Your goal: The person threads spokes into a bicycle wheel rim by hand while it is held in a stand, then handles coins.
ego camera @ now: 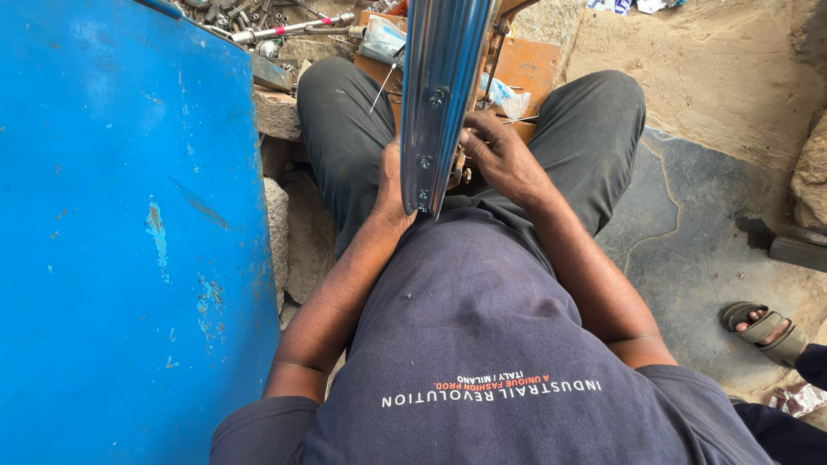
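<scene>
Fingers [475, 145] of the right hand [504, 159] curl in against the right edge of a shiny metal wheel rim [439, 95], tips pressed together near a spoke nipple [437, 97] – whether they pinch a small part or tool I can't tell, it's hidden behind the rim. Left hand [392, 185] sits on the rim's other side, palm against it, fingers wrapped out of view, so grip looks closed on the rim but isn't fully shown. Rim stands upright btw the person's knees, lower end near the lap, upper end running out of frame. Step in hand, as I judge it: working a nipple/spoke at the rim while the left hand steadies it; next move prob. calls for a fine twist w/ the right fingers and the rim kept from turning. Materials – rim is polished, chrome-like, curved channel w/ small nipples along its centre; thin wire spokes [383, 84] show beside it. Dark trousers, rough stone floor [689, 232], a scuffed blue painted panel [129, 232] at left, loose tools [276, 30] heaped beyond.
</scene>
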